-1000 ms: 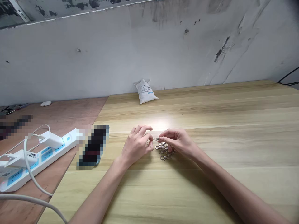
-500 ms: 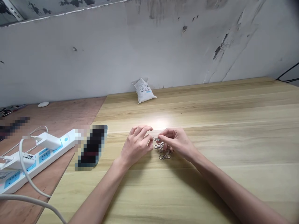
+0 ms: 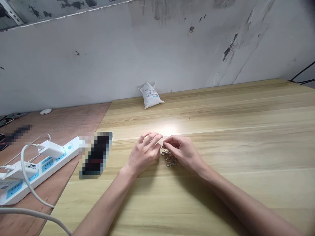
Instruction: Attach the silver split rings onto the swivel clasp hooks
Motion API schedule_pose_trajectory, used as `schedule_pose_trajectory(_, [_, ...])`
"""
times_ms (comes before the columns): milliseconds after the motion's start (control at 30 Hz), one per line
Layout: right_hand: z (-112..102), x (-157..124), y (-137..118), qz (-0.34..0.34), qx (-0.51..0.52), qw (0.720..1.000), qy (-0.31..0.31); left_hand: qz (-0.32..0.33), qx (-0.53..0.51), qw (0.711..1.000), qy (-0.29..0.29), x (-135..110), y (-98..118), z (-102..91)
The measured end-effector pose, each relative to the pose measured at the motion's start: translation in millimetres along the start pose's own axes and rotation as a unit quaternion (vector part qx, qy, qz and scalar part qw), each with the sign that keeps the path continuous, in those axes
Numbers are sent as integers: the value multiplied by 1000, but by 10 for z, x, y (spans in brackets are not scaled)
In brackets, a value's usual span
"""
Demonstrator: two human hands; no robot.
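A small heap of silver metal swivel lobster clasps point(image 3: 169, 157) lies on the light wooden table point(image 3: 221, 131), between my hands. My right hand point(image 3: 183, 152) covers the heap's upper right, its thumb and forefinger pinched together on a clasp at the heap's top edge. My left hand point(image 3: 144, 154) hovers just left of the heap with curled fingers. Whether it holds a small piece is hidden by its fingers.
A white power strip point(image 3: 46, 164) with plugged-in chargers and white cables lies on a reddish wooden board point(image 3: 73, 121) to the left. A pixelated dark object point(image 3: 96, 154) sits at the table's left edge. A white bag point(image 3: 149, 95) leans against the wall.
My right hand has moved left, closer to my left hand, and now covers more of the clasps. The view has tilted slightly.
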State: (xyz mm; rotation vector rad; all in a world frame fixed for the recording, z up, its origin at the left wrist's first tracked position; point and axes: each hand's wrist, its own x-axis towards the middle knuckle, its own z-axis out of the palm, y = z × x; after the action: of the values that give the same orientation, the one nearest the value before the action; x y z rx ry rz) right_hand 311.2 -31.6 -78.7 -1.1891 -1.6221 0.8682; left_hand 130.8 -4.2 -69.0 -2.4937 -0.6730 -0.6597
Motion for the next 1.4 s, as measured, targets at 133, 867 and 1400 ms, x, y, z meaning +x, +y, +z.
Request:
schedule_pose_trajectory(133, [33,9,16,-12,-3,1000,27,14,-12,1000,-11,-5,16,6])
schedule_pose_trajectory(867, [-73,1,2,-196,-404,893,23,-108,-35,993,-19,-31,-92,12])
schedule_pose_trajectory(1400, [127,-51,40,-192,-422,883,71,-172,-80,980,-65,-23,33,49])
